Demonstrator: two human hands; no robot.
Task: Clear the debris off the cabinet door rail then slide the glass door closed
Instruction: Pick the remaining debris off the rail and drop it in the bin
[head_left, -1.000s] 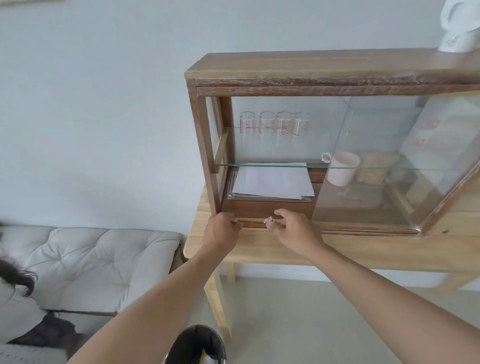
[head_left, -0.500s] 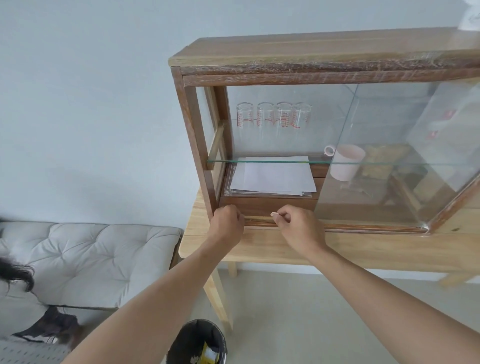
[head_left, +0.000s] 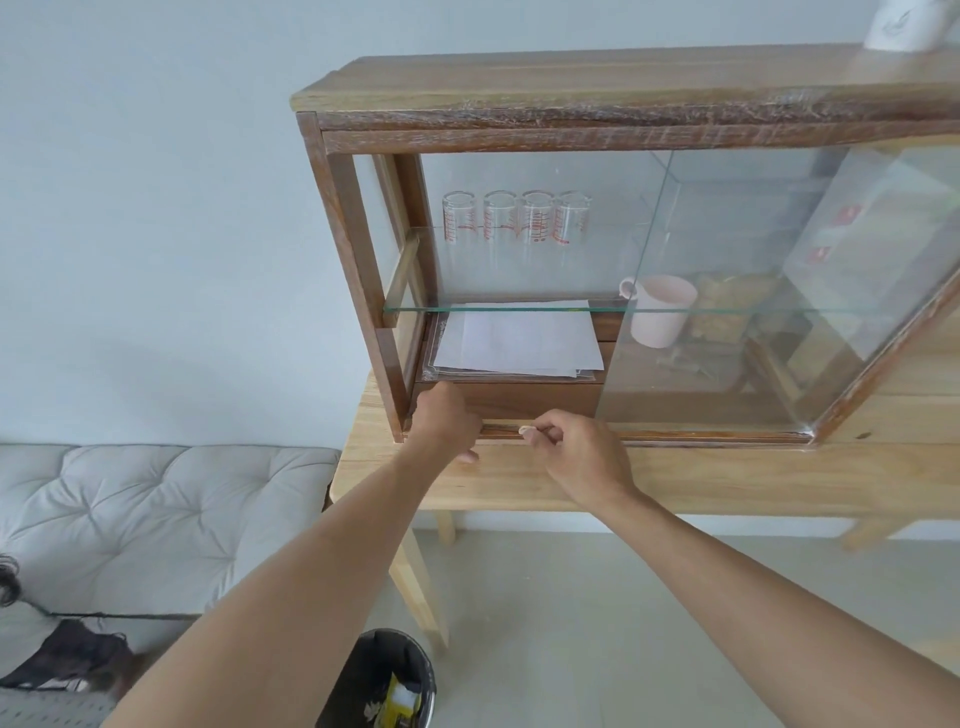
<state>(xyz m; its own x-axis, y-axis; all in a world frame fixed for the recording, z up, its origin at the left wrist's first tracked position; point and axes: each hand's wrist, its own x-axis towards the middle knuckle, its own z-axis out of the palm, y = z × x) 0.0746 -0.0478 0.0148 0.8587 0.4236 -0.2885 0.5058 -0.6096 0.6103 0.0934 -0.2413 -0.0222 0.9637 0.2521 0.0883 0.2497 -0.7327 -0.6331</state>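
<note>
Now my right hand (head_left: 582, 457) pinches a small bit (head_left: 525, 429) off the rail (head_left: 498, 429), my left hand (head_left: 444, 423) rests curled beside it holding nothing I can see, and next I must drop the bit, then pull the glass door (head_left: 753, 291) left.

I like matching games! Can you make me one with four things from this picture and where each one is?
Things:
1. measuring glasses
2. pink mug
3. papers
4. black bin

Places:
A. on the floor, under the arms
B. under the glass shelf, in the open part of the cabinet
C. in a row on the glass shelf
D. behind the glass door

Pairs: 1-C, 2-D, 3-B, 4-A
</note>
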